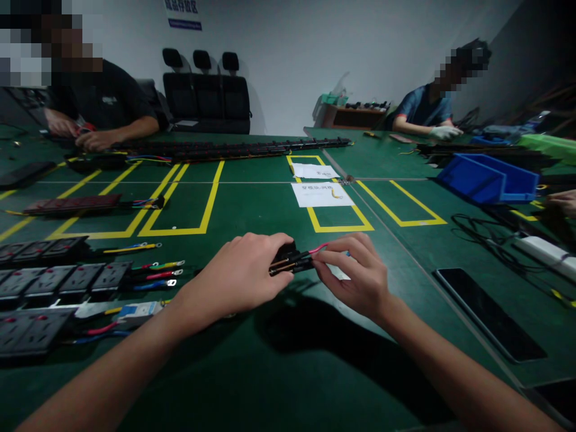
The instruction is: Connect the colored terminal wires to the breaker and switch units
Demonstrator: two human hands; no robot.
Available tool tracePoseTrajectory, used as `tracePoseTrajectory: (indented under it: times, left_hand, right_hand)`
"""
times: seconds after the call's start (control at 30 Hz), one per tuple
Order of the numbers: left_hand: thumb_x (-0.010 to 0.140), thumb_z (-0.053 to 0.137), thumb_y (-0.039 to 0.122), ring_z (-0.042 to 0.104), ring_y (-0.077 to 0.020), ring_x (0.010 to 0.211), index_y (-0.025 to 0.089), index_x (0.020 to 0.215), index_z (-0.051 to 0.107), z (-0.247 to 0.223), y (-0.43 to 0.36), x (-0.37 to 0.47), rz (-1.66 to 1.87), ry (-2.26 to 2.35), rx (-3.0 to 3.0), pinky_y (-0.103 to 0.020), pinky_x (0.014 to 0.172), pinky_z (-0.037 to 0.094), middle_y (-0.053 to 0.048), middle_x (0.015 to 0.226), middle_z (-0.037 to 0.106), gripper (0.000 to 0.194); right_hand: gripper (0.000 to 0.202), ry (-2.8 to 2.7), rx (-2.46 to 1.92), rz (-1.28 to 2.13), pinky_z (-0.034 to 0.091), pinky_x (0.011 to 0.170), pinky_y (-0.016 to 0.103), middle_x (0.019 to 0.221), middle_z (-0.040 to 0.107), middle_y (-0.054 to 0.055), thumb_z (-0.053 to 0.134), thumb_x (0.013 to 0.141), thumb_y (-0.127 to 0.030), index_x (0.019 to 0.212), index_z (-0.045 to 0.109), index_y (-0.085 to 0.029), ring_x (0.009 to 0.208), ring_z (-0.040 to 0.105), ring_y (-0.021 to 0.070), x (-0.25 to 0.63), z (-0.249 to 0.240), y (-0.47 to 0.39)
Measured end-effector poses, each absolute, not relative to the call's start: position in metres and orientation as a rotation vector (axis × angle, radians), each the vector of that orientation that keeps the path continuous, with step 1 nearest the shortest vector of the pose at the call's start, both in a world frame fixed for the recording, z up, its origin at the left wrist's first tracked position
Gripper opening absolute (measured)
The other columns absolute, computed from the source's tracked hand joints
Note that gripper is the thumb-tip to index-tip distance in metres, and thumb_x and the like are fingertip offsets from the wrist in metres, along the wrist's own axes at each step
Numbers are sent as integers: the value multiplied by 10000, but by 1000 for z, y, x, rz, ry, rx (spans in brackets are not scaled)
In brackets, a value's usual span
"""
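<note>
My left hand (245, 273) grips a small black socket module (291, 260) with copper contacts, held just above the green table (270, 204). My right hand (357, 273) pinches a red wire (317, 248) at the module's right end, with a blue wire partly hidden behind the fingers. The two hands almost touch over the middle of the table.
Black socket modules (67, 282) and coloured wires with ring terminals (157, 273) lie at the left. Long black strips (234, 149) span the far side. Paper sheets (320, 194), a blue bin (488, 177), a phone (488, 312) and two seated people are around.
</note>
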State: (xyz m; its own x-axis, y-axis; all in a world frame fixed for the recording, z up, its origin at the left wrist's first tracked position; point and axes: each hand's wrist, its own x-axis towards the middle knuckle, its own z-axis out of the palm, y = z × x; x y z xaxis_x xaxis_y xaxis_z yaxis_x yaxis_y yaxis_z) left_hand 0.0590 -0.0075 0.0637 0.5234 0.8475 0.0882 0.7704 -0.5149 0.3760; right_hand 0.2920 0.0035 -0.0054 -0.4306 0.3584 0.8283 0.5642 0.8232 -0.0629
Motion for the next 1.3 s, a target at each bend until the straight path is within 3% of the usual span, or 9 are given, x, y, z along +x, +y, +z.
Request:
tracePoseTrajectory:
  times: [0.3, 0.9, 1.3]
  left_hand:
    - [871, 657, 335, 727, -297, 953, 239, 1265, 664, 64, -6, 60, 325, 1362, 2467, -384, 803, 535, -77, 1091, 763, 405]
    - [834, 711, 333, 742, -293, 922, 255, 1240, 695, 60, -3, 58, 333, 1364, 2481, -367, 755, 561, -58, 1061, 780, 414]
    - [854, 683, 383, 732, -305, 1008, 240, 1269, 695, 61, 0, 57, 319, 1394, 2463, -397, 860, 558, -70, 1131, 771, 439]
  right_hand:
    - [133, -2066, -716, -223, 472, 717, 386, 855, 680, 65, 676, 908, -81, 977, 680, -195, 778, 568, 208, 288, -6, 2]
    - [146, -2130, -660, -256, 449, 702, 384, 876, 667, 74, 640, 929, -55, 1001, 640, -182, 786, 542, 205, 287, -12, 2]
    - [117, -2086, -772, -192, 459, 741, 396, 900, 689, 73, 635, 947, -81, 991, 650, -188, 822, 570, 214, 289, -11, 5]
